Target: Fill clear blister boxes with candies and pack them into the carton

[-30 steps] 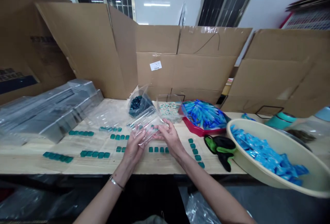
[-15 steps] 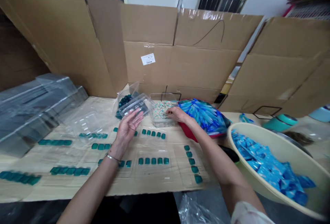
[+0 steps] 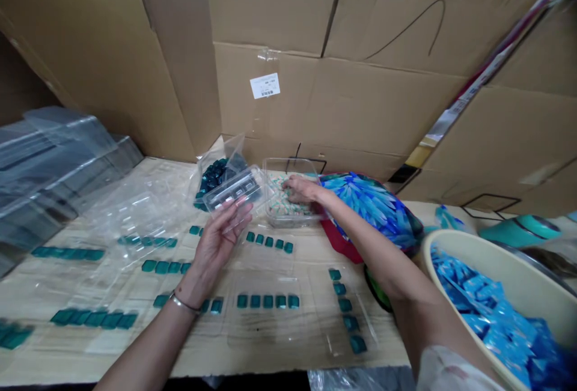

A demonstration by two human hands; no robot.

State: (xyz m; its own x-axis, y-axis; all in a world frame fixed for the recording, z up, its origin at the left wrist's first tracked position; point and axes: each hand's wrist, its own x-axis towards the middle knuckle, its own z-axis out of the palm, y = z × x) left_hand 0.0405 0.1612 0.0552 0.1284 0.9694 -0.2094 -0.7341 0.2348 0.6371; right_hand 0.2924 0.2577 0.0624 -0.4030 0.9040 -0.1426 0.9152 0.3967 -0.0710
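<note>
Right hand (image 3: 303, 190)'s now dipped, grip unclear, into your clear rectangular plastic box (image 3: 295, 221) by the counter (image 3: 202, 352)'s back edge, left hand (image 3: 220, 232) alone holding the clear plastic tray (image 3: 238, 189).

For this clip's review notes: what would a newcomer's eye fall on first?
Probably the vivid blue: the petal-like heap right of centre and the blue packets in the cream tub at far right. Next, teal squares in short rows across the table. In the middle, the left hand holds a clear tray, while the right hand reaches into a clear box.
</note>
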